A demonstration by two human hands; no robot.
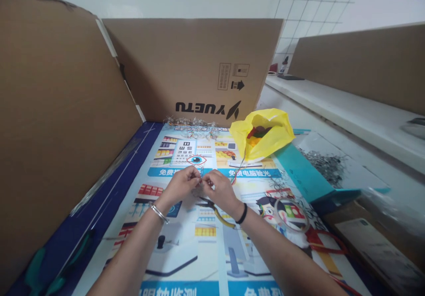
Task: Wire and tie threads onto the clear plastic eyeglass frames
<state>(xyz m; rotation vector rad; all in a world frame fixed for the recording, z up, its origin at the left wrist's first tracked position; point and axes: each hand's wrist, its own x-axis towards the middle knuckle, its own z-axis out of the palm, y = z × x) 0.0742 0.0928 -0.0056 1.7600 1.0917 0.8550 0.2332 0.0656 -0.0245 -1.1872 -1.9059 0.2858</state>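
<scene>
My left hand (181,185) and right hand (221,192) both pinch a tiny thin piece (201,181); yellow-handled pliers (223,220) lie at 6 o'clock.

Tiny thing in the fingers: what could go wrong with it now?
The tiny piece is only pinched between the fingertips of the left hand and right hand, so it might slip and vanish on the busy printed poster. The pliers lie right under the right hand, so a dropped wrist could bump them.

Bright even light, soft shadows; wide-angle bending at edges; lower right of frame blurred; centre sharp.
</scene>
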